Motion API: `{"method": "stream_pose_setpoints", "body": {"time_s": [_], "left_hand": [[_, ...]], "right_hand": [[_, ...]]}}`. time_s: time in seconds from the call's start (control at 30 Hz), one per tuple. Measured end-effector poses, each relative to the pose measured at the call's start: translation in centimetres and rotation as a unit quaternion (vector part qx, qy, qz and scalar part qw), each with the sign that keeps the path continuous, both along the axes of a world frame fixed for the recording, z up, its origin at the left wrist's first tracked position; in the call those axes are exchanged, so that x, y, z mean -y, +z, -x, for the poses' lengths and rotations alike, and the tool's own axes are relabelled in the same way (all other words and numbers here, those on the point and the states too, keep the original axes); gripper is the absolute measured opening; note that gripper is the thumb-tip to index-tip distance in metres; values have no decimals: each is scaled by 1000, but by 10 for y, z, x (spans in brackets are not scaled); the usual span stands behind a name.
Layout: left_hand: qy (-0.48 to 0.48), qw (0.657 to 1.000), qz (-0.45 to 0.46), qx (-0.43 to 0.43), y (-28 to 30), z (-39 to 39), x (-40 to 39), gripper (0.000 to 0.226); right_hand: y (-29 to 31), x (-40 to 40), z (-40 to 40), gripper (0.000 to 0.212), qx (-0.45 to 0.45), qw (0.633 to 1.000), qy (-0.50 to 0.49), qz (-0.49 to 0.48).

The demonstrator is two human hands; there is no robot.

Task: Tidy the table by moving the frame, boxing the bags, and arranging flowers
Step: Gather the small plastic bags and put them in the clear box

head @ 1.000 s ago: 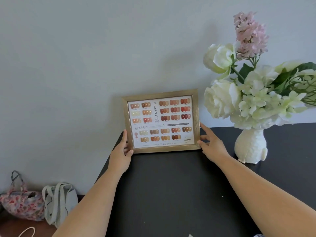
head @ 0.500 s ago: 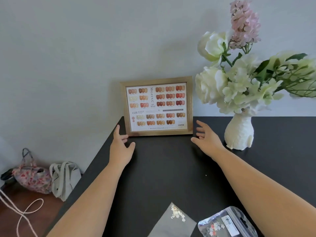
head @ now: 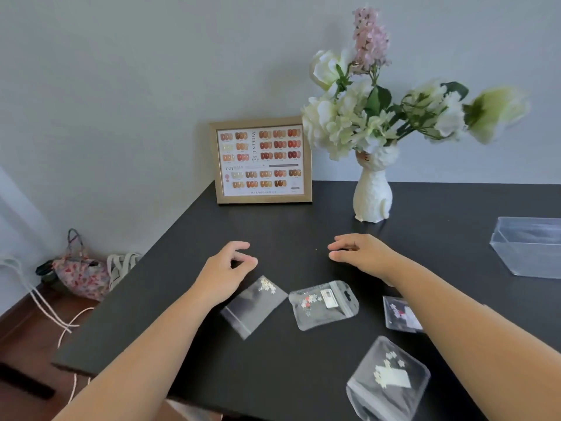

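Fingers of the left hand (head: 226, 270) curl loosely, empty, just beside a clear bag (head: 254, 305); the right hand (head: 361, 253) hovers half-curled, empty. Three more bags (head: 323, 303) lie nearer. Far back, the frame (head: 262, 161) leans on the wall beside the flower vase (head: 373, 192); a clear box (head: 529, 250) sits right.

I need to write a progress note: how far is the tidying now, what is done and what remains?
Done, apparently: the frame stands against the wall at the table's back corner, and neither hand touches it. In hand: nothing; the left hand and right hand are empty above the table, near the bags. Left: four small bags lie loose outside the clear box. The flowers sit in the vase, unevenly.
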State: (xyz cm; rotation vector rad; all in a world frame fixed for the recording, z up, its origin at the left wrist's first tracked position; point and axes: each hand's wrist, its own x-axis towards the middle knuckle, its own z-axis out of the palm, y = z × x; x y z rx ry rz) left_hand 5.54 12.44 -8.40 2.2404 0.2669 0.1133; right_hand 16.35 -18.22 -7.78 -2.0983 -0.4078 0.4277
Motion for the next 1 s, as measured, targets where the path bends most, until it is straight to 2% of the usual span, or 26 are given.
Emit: {"method": "stream_pose_setpoints", "body": {"time_s": [0.07,0.2,0.3,0.4,0.57,0.67,0.8,1.0], "left_hand": [[-11,998,-57,-20,5,18,12,40],[-14,983,-154,-101,17,48,35,88],[6,964,-207,-167,24,60,49,109],[22,956,-217,-197,26,65,57,100],[62,965,-158,-201,34,70,64,73],[86,975,-114,-169,34,70,67,79],[117,987,-10,-107,28,69,78,82],[119,990,70,-2,26,56,126,63]], "right_hand": [[3,10,18,33,10,999,29,31],[8,18,47,72,25,989,99,112],[7,20,62,79,43,973,156,167],[6,20,71,68,51,974,154,157],[12,22,79,50,72,985,113,111],[16,29,81,37,89,987,106,78],[19,44,84,16,118,990,69,37],[23,73,90,13,129,991,6,-24]]}}
